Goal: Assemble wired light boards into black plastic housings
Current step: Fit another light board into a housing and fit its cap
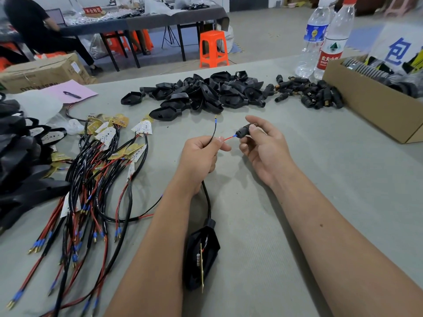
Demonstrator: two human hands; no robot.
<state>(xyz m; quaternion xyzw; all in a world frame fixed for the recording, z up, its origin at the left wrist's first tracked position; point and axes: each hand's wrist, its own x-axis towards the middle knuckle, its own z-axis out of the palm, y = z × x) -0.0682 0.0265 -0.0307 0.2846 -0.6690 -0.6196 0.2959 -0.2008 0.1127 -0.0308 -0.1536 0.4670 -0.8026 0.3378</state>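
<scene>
While your left hand (pixel 201 154) pinches the red wire (pixel 229 138) between thumb and forefinger, the black wire (pixel 213 131) stands free above your knuckles, its bare terminal unsupported. At the far left of the frame, the loose wired light boards (pixel 107 156) lie tangled; keep your forearm clear of them, since a snagged lead could drag boards off the table (pixel 320 179).

At lower centre, the black housing (pixel 201 255) with its light board (pixel 202 266) seated on edge lies between your forearms, joined to your left hand by the black cable (pixel 207 197). Pulling that cable taut would likely tip the housing or unseat the board.

At centre, the blue-sleeved wire tip meets the black connector (pixel 243 133), which your right hand (pixel 263 149) grasps between thumb and fingers. Misalignment here could bend the terminal; whether it has entered cannot be determined. Confirm polarity, because the free black wire could be fitted to the wrong port.

Further right, the pile of spare connectors (pixel 309 92) sits well apart.
</scene>
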